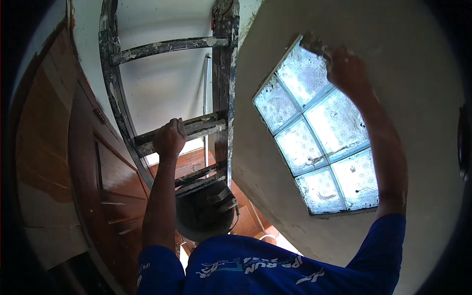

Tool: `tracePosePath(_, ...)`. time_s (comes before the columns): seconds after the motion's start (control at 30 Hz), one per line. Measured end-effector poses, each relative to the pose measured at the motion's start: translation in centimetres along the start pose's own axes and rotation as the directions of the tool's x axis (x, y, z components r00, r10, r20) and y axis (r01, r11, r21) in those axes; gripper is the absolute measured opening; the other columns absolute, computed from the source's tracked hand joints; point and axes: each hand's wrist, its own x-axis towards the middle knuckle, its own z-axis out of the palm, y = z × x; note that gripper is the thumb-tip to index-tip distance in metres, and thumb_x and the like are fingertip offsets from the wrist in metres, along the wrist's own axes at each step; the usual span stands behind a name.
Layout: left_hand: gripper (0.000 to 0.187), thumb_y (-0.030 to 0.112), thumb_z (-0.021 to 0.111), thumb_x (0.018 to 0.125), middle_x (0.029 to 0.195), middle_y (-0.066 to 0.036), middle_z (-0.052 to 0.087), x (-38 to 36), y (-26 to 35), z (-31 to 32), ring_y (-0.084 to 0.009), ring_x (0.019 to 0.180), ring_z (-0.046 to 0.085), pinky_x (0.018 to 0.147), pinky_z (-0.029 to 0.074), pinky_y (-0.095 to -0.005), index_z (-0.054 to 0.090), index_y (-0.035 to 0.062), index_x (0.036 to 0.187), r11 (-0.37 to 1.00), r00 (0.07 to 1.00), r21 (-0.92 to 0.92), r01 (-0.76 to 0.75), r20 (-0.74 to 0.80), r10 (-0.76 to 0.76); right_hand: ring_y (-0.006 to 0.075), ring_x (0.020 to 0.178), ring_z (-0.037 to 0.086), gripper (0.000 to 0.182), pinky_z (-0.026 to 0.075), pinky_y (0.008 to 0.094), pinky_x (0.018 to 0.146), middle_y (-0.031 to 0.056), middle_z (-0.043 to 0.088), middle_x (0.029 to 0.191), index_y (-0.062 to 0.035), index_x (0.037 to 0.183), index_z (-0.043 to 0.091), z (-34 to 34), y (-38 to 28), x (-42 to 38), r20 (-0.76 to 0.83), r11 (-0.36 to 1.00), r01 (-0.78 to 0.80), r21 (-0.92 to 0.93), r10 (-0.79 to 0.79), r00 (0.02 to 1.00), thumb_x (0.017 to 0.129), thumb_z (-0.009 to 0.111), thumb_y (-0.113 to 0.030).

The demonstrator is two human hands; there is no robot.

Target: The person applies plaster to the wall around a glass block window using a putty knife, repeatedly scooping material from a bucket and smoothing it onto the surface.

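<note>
My left hand point(169, 138) is closed round a rung of the paint-spattered ladder point(223, 78). On the right, my right hand point(346, 69) grips a dirty flat tool point(314, 44), which looks like a trowel. The tool lies at the top corner of the glass block window point(322, 128), against the grey plastered wall point(423, 147). Smears and dark specks mark the glass blocks. Below my left hand, a dark round bucket point(201, 214) with an object in it is by the lower rungs.
A brown wooden door point(110, 191) stands at the left. Behind the ladder is a pale wall point(162, 88). Reddish-brown wooden surfaces point(246, 216) show lower down, past the bucket. A dark object point(463, 142) is at the far right edge.
</note>
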Motion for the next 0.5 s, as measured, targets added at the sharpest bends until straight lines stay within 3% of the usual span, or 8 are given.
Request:
tracePosePath(0.1,0.031,0.033,0.055,0.094,0.066,-0.016,0.065,0.1,0.0,-0.2,-0.0352,0.061,0.065,0.057,0.052,-0.0461,0.065,0.0086,0.077,1.000,1.000,0.001,0.012,0.022,-0.012,0.0356,0.082,0.069,0.027,0.056,0.0482,0.067,0.0201,0.068,0.093,-0.0103,0.111,0.064,1.8,-0.5,-1.4,-0.041,0.998,0.026,-0.054,-0.028,0.999,0.085,0.058,-0.012)
tracePosePath(0.17,0.031,0.033,0.055,0.094,0.066,-0.016,0.065,0.0,0.1,-0.2,-0.0353,0.061,0.065,0.057,0.052,-0.0461,0.065,0.0086,0.077,1.000,0.999,0.004,0.023,0.031,-0.023,0.0385,0.085,0.068,0.032,0.056,0.0494,0.071,0.0181,0.065,0.099,-0.0123,0.120,0.060,3.5,0.4,-1.1,-0.015,0.991,-0.024,-0.130,0.022,1.000,0.089,0.063,-0.019)
tracePosePath(0.27,0.031,0.033,0.055,0.094,0.066,-0.016,0.065,0.1,0.1,-0.3,-0.0356,0.061,0.065,0.057,0.052,-0.0460,0.065,0.0087,0.077,1.000,0.999,0.008,0.014,0.037,-0.014,0.0347,0.091,0.068,0.030,0.055,0.0500,0.076,0.0149,0.066,0.100,-0.0132,0.117,0.063,1.2,1.0,2.6,0.024,0.968,-0.188,-0.167,0.194,0.981,0.088,0.063,-0.015)
tracePosePath(0.37,0.031,0.033,0.055,0.094,0.066,-0.016,0.065,0.1,0.2,-0.4,-0.0358,0.061,0.065,0.057,0.052,-0.0459,0.065,0.0086,0.077,1.000,1.000,0.026,0.010,0.027,-0.011,0.0289,0.092,0.069,0.024,0.052,0.0533,0.080,0.0068,0.070,0.101,-0.0147,0.109,0.066,1.1,4.0,5.1,-0.132,0.979,-0.173,0.111,0.187,0.973,0.087,0.057,-0.016)
tracePosePath(0.5,0.031,0.033,0.055,0.094,0.066,-0.016,0.065,0.0,0.1,-0.1,-0.0358,0.062,0.065,0.058,0.052,-0.0459,0.065,0.0085,0.078,1.000,0.999,0.021,0.015,0.048,-0.016,0.0264,0.093,0.068,0.020,0.051,0.0510,0.083,0.0062,0.070,0.096,-0.0164,0.104,0.068,0.2,4.8,6.5,-0.113,0.977,0.137,-0.163,-0.156,0.981,0.086,0.059,-0.014)
